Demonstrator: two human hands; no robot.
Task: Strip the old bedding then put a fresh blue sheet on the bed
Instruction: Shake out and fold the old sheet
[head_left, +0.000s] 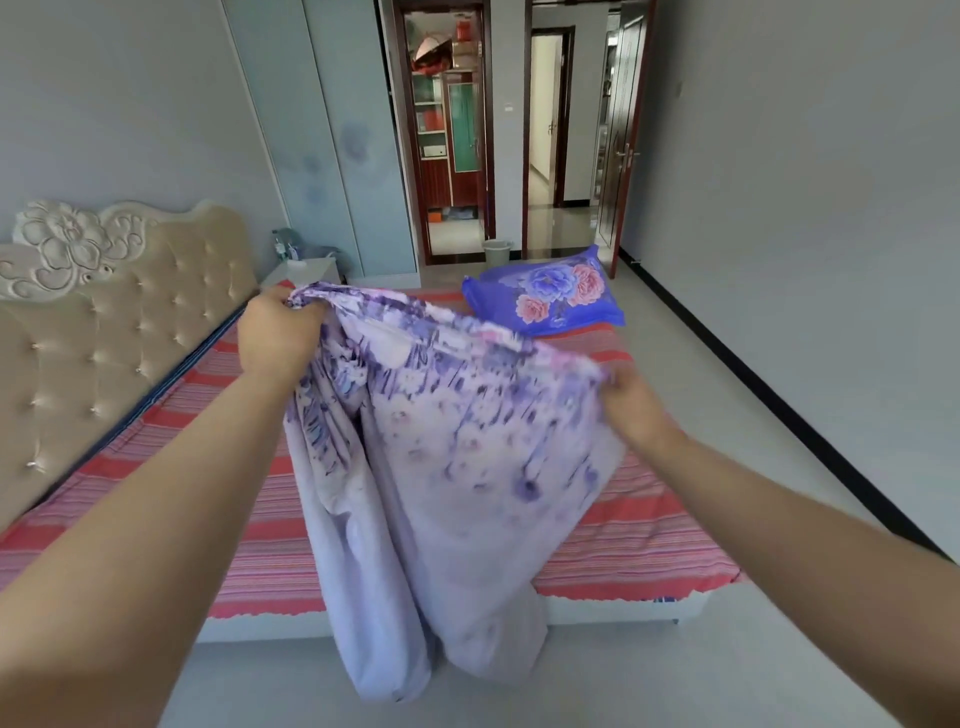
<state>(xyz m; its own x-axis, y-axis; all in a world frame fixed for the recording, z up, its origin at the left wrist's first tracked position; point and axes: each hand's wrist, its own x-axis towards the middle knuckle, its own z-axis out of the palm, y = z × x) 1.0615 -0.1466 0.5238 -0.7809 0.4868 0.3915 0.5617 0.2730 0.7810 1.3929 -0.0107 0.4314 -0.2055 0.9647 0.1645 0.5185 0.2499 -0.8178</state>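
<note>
Up front, our left hand (278, 332) and right hand (631, 402) each clench the top edge of a lilac flowered sheet (467, 467), which hangs over the bed's (644, 540) near edge toward the floor (727, 670). Striped red cover lies bare; a blue flowered pillow (550, 293) sits at one o'clock, headboard (119, 322) at ten, open doorways (545, 130) at twelve.

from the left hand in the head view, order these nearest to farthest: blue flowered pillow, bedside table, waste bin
From the left hand:
1. Bedside table, just beyond it, by the headboard.
2. Blue flowered pillow, to the right, on the bed's far corner.
3. Waste bin, on the floor by the doorway.
</note>
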